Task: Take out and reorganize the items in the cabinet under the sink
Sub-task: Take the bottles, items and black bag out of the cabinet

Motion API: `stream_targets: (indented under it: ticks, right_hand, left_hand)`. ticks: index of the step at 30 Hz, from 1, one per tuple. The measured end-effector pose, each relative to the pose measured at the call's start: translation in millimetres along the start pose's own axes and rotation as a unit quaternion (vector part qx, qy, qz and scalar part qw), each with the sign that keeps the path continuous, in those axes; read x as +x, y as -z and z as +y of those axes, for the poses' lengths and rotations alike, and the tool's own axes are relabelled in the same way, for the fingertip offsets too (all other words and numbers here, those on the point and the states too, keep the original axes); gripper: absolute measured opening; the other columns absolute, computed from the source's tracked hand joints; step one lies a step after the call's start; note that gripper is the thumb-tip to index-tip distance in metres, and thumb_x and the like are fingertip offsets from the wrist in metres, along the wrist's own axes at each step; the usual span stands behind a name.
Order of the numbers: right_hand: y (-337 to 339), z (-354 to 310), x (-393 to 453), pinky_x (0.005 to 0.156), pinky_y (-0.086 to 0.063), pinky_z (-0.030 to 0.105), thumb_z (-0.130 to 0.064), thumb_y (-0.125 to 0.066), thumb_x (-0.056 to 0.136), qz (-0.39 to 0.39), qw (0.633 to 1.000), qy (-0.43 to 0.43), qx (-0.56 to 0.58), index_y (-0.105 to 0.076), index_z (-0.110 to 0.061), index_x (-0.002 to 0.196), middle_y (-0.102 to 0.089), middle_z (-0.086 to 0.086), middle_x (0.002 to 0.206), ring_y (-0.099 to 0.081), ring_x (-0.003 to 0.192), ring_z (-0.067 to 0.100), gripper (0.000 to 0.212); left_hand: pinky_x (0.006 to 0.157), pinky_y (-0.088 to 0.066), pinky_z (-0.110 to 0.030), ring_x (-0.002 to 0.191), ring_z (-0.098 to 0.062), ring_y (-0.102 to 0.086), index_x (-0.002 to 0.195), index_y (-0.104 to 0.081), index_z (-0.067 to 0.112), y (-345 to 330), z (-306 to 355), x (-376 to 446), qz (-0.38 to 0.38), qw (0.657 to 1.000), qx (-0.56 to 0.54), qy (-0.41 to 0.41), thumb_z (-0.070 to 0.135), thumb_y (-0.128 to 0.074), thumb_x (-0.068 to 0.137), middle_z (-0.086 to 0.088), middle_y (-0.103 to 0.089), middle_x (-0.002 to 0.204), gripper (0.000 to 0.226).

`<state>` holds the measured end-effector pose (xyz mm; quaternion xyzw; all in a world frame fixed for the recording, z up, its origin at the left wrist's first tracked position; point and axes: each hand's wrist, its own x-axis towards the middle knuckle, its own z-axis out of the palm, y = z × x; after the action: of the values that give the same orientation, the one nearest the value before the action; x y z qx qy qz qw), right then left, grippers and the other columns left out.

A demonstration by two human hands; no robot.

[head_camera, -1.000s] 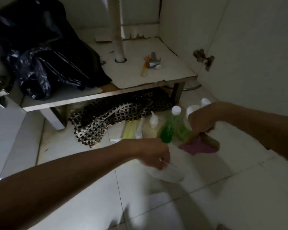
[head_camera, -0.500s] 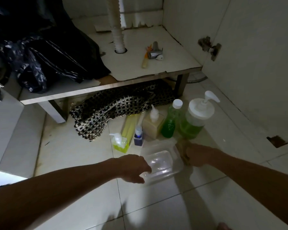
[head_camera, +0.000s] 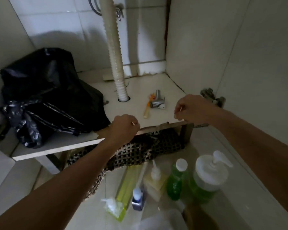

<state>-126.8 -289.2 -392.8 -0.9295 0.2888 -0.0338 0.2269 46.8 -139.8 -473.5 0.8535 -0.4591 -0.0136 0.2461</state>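
Reaching into the cabinet, I see black bags [head_camera: 45,100] at nine o'clock, my left hand [head_camera: 125,128] curled at the shelf edge [head_camera: 56,147], my right hand [head_camera: 192,108] pinching something thin at two o'clock. I'd lift the faucet part [head_camera: 156,101] out next, gripping its body.

Black bin bags [head_camera: 45,100]: glossy crinkled plastic. Drain hose [head_camera: 115,63]: ribbed white plastic. Tap fitting [head_camera: 156,101]: shiny metal. Mat [head_camera: 140,151]: woven. Pump bottle [head_camera: 204,178]: translucent plastic.
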Motion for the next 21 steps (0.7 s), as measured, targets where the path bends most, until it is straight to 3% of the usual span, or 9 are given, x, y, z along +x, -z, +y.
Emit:
stream_targets:
  ticks: [3,6,10,13,16,21]
  right_hand:
    - [-23,29,49,0.069,-0.046,0.02,-0.02,-0.067,0.084,0.013,0.999,-0.043,-0.014,-0.069,-0.007,0.096,-0.066,0.005,0.1,-0.06,0.085,0.016,0.018]
    - [-37,37,97,0.08,-0.046,0.028,-0.027,-0.066,0.085,0.032,0.997,-0.064,-0.038,-0.058,-0.01,0.115,-0.058,0.009,0.119,-0.057,0.105,0.024,0.036]
    - [-47,34,153,0.076,-0.045,0.032,-0.031,-0.067,0.08,0.042,0.995,-0.015,-0.089,-0.048,-0.018,0.125,-0.055,0.008,0.116,-0.057,0.103,0.028,0.05]
    - [-62,33,181,0.081,-0.051,0.035,-0.025,-0.067,0.077,0.004,0.99,-0.01,-0.14,-0.051,-0.017,0.125,-0.053,0.009,0.109,-0.059,0.101,0.029,0.052]
    - [-70,34,190,0.081,-0.048,0.035,-0.023,-0.062,0.085,0.026,0.991,-0.02,-0.133,-0.049,-0.018,0.13,-0.049,0.014,0.12,-0.056,0.106,0.03,0.047]
    - [-77,34,187,0.078,-0.046,0.034,-0.032,-0.052,0.092,0.055,0.989,0.02,-0.138,-0.05,-0.01,0.126,-0.051,0.019,0.117,-0.057,0.103,0.032,0.041]
  left_hand:
    - [0.085,-0.047,-0.025,0.099,-0.025,-0.064,0.094,-0.072,0.009,-22,-14,41,0.015,0.993,-0.053,0.108,0.028,-0.067,0.085,-0.01,-0.07,0.105,0.022]
    - [0.088,-0.049,-0.031,0.105,-0.025,-0.061,0.109,-0.065,0.012,-40,-9,75,0.001,0.989,-0.032,0.145,0.037,-0.066,0.085,-0.008,-0.065,0.114,0.035]
    - [0.084,-0.049,-0.035,0.104,-0.028,-0.061,0.114,-0.06,0.01,-54,12,107,0.022,0.992,0.066,0.106,0.043,-0.06,0.088,-0.01,-0.062,0.113,0.042]
    - [0.078,-0.048,-0.034,0.101,-0.031,-0.061,0.108,-0.057,0.008,-60,23,122,-0.017,0.986,0.111,0.121,0.035,-0.061,0.088,-0.012,-0.06,0.111,0.034]
    - [0.07,-0.045,-0.032,0.098,-0.032,-0.061,0.093,-0.052,0.009,-60,25,128,-0.053,0.98,0.093,0.169,0.024,-0.065,0.084,-0.013,-0.059,0.105,0.021]
    - [0.065,-0.043,-0.028,0.083,-0.026,-0.06,0.083,-0.049,0.01,-54,25,123,-0.065,0.97,0.028,0.232,0.028,-0.068,0.081,-0.007,-0.055,0.086,0.027]
